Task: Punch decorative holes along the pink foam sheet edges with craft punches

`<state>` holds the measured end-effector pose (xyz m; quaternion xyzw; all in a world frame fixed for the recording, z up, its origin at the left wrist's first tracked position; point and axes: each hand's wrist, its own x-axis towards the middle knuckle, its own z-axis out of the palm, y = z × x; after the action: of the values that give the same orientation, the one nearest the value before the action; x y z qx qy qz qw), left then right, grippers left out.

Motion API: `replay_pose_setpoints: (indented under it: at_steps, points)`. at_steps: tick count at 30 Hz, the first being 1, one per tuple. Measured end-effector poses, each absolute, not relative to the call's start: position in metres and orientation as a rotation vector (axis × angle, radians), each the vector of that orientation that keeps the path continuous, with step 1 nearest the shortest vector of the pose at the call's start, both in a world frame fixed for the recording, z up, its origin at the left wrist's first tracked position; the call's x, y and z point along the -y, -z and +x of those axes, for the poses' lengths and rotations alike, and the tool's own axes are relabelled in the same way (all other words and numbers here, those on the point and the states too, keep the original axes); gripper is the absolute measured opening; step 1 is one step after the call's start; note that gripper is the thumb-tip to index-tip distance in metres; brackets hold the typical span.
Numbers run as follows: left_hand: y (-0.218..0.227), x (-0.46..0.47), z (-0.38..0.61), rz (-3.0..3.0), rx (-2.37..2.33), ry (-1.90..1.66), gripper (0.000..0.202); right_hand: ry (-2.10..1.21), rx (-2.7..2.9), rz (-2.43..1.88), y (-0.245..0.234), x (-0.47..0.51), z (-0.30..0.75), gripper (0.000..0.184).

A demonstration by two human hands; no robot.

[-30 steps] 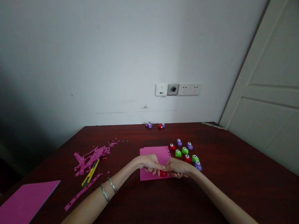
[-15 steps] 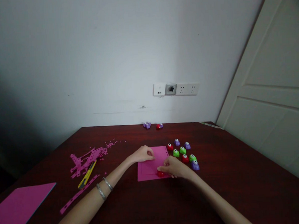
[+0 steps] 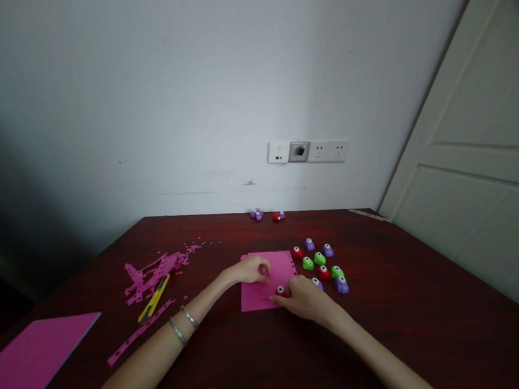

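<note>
On the dark red table lies a pink sheet [image 3: 259, 303] with small dark holes along its right edge. Over its lower right part my right hand [image 3: 306, 296] is closed round a red craft punch [image 3: 281, 292] with an eye-like top. My left hand [image 3: 251, 270] rests over the upper left part, fingers curled with a gap between thumb and forefinger. Whether its fingertips touch the sheet is hard to tell. Right behind my right hand, partly hidden, stands a purple punch [image 3: 317, 283]. Several red, green [image 3: 319, 258] and purple punches stand to the right of the sheet.
Pink paper scraps [image 3: 153, 275] lie to the left, beside a yellow box cutter [image 3: 154, 298] and a punched pink strip [image 3: 138, 334]. A larger pink sheet [image 3: 42, 357] sits at the near left. More punches [image 3: 257, 215] stand at the back by the wall [image 3: 194, 105].
My left thumb and forefinger have come apart a little. My right hand has shifted slightly, and the red punch's eye and a purple punch behind the hand now show. The view has moved slightly.
</note>
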<state>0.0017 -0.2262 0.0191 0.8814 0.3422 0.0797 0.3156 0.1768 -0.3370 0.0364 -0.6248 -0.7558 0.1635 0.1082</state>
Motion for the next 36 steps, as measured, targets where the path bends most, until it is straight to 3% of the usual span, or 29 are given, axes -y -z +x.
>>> replay_pose_setpoints:
  at_steps: [6,15,20,27,36]
  points:
    - [-0.016,0.227,-0.002,2.288,-0.892,-0.234,0.020,-0.364,2.268,-1.862,-0.033,0.341,0.170,0.030]
    - [-0.016,0.227,-0.003,2.270,-0.877,-0.260,0.022,-0.304,2.319,-1.842,-0.038,0.348,0.169,0.032]
    - [-0.024,0.227,-0.004,2.220,-0.881,-0.344,0.012,-0.251,2.306,-1.871,-0.040,0.347,0.169,0.033]
    - [-0.036,0.203,-0.025,2.080,-1.255,-0.627,0.013,-0.202,2.228,-1.888,-0.040,0.341,0.174,0.037]
    - [-0.031,0.199,-0.044,1.680,-1.426,-0.387,0.032,-0.181,2.146,-1.863,-0.039,0.341,0.173,0.037]
